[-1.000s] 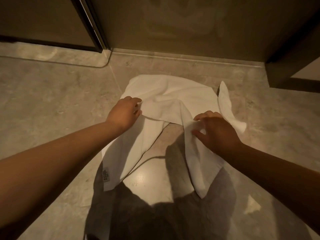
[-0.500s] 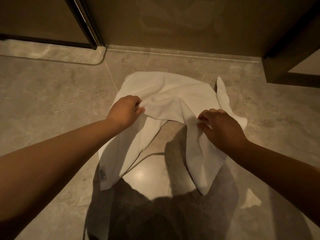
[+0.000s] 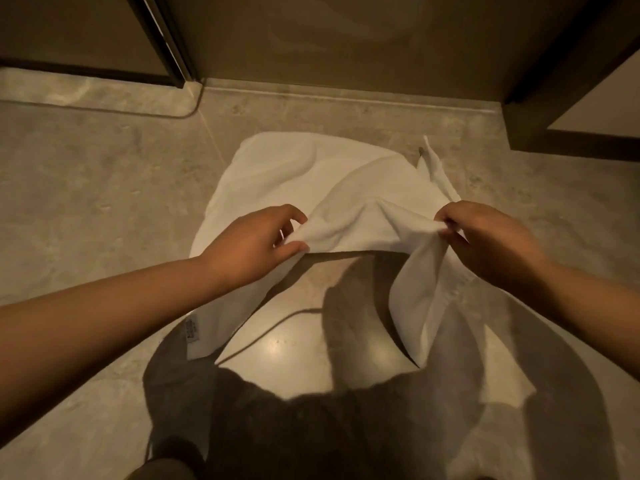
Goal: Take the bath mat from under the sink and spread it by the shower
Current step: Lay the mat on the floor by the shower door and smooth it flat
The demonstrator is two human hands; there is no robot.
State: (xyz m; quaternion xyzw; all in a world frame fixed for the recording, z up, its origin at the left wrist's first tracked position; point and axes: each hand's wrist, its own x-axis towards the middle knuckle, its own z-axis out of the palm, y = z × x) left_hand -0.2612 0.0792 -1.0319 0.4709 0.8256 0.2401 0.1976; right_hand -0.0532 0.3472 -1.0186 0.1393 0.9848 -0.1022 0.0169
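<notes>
A white bath mat (image 3: pixel 311 174) lies crumpled on the beige stone floor, its far part flat and its near edge lifted. My left hand (image 3: pixel 252 244) pinches the near edge on the left, thumb and fingers curled on the cloth. My right hand (image 3: pixel 485 237) pinches the same edge on the right. The fabric is stretched taut between both hands. Two loose ends hang down toward me, one with a small label (image 3: pixel 192 331) at the left, one pointed at the right.
A glass shower door with a dark frame (image 3: pixel 162 43) stands at the back left above a raised stone threshold (image 3: pixel 97 98). A dark cabinet corner (image 3: pixel 561 140) juts in at the right. My shadow and dark clothing fill the bottom middle.
Both hands went from resting on the mat to pinching its near edge. They have moved apart and lifted it, pulling the cloth taut between them.
</notes>
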